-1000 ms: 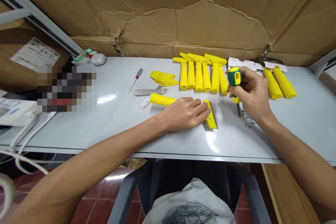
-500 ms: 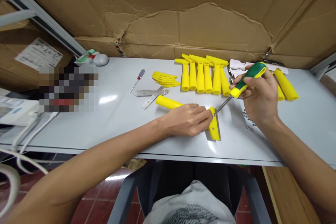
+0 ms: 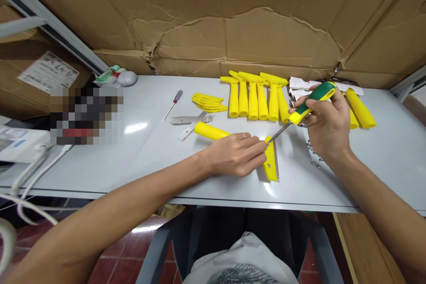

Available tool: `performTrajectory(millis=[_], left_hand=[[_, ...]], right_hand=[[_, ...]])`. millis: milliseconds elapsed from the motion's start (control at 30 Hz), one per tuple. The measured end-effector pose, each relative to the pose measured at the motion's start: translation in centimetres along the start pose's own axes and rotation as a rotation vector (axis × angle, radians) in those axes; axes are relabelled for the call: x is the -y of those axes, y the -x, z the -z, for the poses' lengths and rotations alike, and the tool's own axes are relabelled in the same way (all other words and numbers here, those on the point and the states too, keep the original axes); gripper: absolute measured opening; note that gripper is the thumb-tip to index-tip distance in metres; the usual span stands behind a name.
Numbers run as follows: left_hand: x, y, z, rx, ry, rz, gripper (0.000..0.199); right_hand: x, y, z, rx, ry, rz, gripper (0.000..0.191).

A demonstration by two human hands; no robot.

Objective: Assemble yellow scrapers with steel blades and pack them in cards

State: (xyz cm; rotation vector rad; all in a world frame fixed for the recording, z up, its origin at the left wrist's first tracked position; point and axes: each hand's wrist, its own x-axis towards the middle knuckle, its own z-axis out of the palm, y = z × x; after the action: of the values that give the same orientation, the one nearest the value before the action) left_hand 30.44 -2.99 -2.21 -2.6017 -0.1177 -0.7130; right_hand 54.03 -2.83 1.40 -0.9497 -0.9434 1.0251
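Observation:
My left hand (image 3: pixel 238 154) is closed around a yellow scraper (image 3: pixel 211 131) lying on the table, its handle pointing left. The scraper's head (image 3: pixel 272 166) stretches toward the table's front edge, with a thin strip of metal blade along its right side. Two screws show on that head. Wrapped round the green and yellow handle of a screwdriver (image 3: pixel 313 101) is my right hand (image 3: pixel 328 126). The screwdriver slants down to the left, and its tip meets the upper screw (image 3: pixel 268 143), close to my left fingertips.
Several yellow scraper handles (image 3: pixel 253 97) stand in a row at the back. Left of them lie a stack of yellow pieces (image 3: pixel 209 102), metal blades (image 3: pixel 186 120) and a small screwdriver (image 3: pixel 173 105). Loose nuts or screws (image 3: pixel 314 164) lie beside my right wrist. Cardboard (image 3: pixel 193 40) walls the back.
The screwdriver's tip has moved slightly left and now sits on the upper screw. My left hand keeps its hold on the scraper. The whole view has shifted a little.

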Motion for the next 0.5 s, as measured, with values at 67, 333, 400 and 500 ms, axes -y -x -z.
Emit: performTrajectory(millis=[67, 333, 400, 500], left_hand=[[0.00, 0.01, -0.03, -0.010, 0.002, 0.001, 0.031], [0.06, 0.08, -0.01, -0.032, -0.037, 0.004, 0.024], [0.06, 0.07, 0.04, -0.021, -0.045, 0.006, 0.024], [0.07, 0.03, 0.15, -0.023, -0.040, 0.015, 0.023]], right_hand=[[-0.03, -0.02, 0.04, 0.004, 0.000, 0.018, 0.030], [-0.17, -0.09, 0.30, 0.007, 0.027, 0.039, 0.034], [-0.10, -0.05, 0.28, 0.015, 0.012, 0.044, 0.033], [0.00, 0.04, 0.24, 0.032, 0.006, 0.045, 0.030]])
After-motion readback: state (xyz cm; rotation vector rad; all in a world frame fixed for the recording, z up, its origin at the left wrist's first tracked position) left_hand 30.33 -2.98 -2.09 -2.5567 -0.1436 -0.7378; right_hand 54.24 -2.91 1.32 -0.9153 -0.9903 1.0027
